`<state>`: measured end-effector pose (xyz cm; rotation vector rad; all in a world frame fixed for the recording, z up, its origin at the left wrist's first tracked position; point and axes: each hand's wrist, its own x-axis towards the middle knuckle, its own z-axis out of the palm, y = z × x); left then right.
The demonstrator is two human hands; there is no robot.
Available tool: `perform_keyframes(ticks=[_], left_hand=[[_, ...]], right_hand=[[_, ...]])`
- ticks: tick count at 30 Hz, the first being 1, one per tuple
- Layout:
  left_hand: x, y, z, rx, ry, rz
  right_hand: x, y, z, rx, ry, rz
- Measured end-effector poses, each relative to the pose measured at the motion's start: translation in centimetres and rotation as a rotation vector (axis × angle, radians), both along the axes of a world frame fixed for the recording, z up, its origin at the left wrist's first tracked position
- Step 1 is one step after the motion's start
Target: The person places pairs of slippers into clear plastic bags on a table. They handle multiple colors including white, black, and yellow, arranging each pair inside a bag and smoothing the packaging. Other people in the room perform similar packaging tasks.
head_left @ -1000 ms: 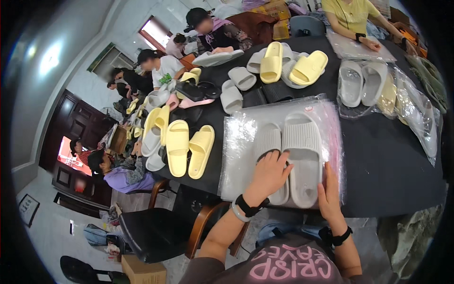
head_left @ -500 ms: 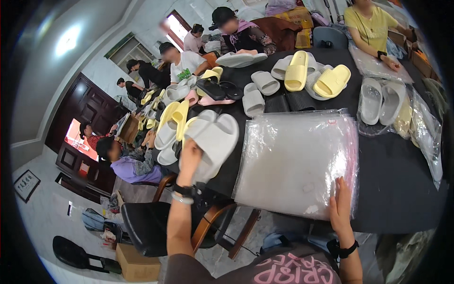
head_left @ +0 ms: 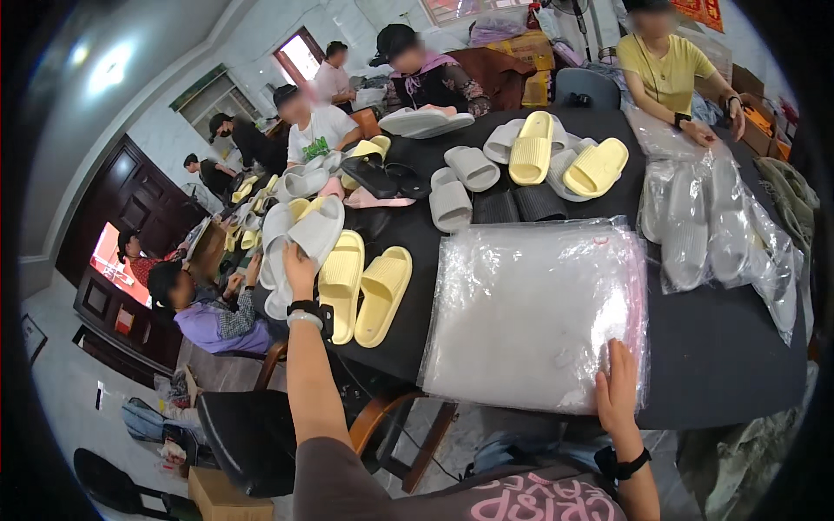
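Observation:
My left hand grips the near end of a light grey slipper over other grey slippers at the table's left side. Just right of it, a pair of yellow slippers lies side by side on the black tabletop, soles down. My right hand rests flat, fingers stretched out, on the near right edge of a stack of clear plastic bags. The stack lies at the table's front edge. How my left fingers close under the slipper is partly hidden.
Grey, yellow and black slippers stand behind the bags. Bagged grey slippers lie at the right, near a person in yellow. Other people sit along the table's far and left sides. A black chair stands below left.
My left hand has moved left and away with the grey slipper, uncovering the yellow pair. My right hand stays on the bags. The bagged slippers at the right have shifted and turned.

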<state>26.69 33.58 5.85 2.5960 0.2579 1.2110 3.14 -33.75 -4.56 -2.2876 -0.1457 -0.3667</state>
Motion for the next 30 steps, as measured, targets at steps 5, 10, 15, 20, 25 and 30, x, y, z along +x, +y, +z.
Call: perform_keyframes(ticks=[5,10,15,20,25,30], left_hand=[[-3.1,-4.3,0.2,-0.051,-0.073,-0.029],[-8.2,-3.9,-0.8,0.022,0.064,-0.06],[-10.8,-8.3,-1.0,-0.055,0.069,-0.128],[-16.3,-24.7,-1.4,-0.04,0.282,-0.487],[-17.0,-29.8,-6.3,-0.263,0.683,-0.487],[-15.6,-29.6,-8.5,-0.671,0.71,-0.589]], right_hand=[[-0.2,-0.2,-0.4,-0.104,0.006,-0.02],[0.0,0.1,0.0,-0.06,0.027,0.023],[-0.3,-0.5,1.9,0.032,0.003,0.062],[0.0,-0.8,4.1,-0.08,-0.02,0.077],[-0.6,-2.3,5.5,-0.353,-0.037,-0.008],[0.5,-5.7,1.0,0.064,0.083,-0.016]])
